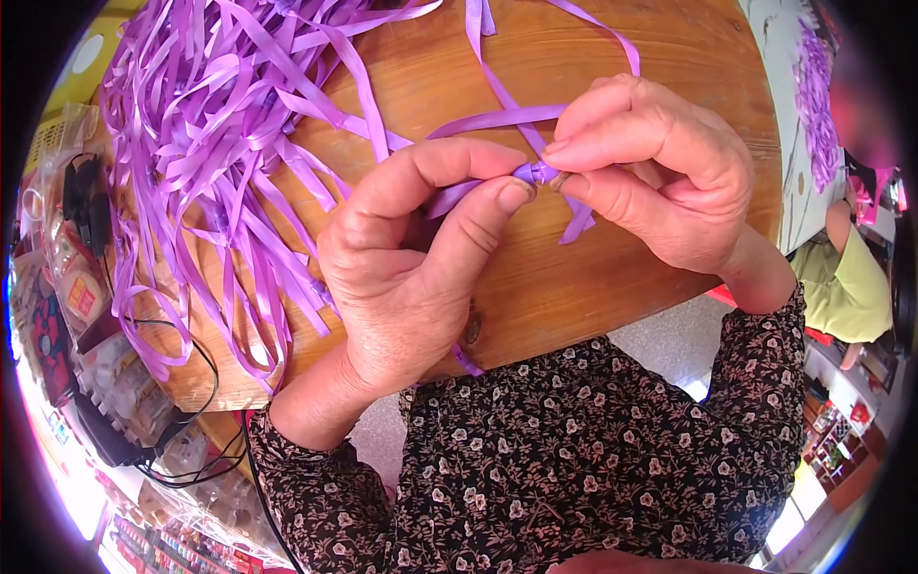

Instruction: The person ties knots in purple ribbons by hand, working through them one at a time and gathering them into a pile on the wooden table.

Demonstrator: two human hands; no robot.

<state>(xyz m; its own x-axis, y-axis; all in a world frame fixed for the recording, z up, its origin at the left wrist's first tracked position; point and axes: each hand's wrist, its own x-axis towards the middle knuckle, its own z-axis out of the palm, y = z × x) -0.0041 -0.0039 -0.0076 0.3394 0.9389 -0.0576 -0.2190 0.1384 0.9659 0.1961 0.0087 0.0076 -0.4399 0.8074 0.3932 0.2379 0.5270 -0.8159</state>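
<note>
Desk: smooth orange-brown wooden desk [593,297], its grain showing.
Clothing: black floral long-sleeved garment [593,450] at the desk's near edge.
Left hand: bare left hand [411,239], thumb and forefinger nearly closed, pinching the bunch's left side; the other fingers curl loosely.
Right hand: bare right hand [660,172], thumb and forefinger almost meeting on the bunch's right end, remaining fingers bent.
Ribbon bunch: small shiny purple ribbon bunch [532,172], held between both hands above the desk; purple strips trail around it.
Ribbon heap: large tangled heap of purple satin strips [220,115], covering the desk's left part.
Left side: clear plastic packages [124,383] near thin black cables [196,469].
Far right: white grey-streaked desk [803,206] bearing another purple ribbon pile [816,105]; nearby, a person in a yellow-green top [846,292].
</note>
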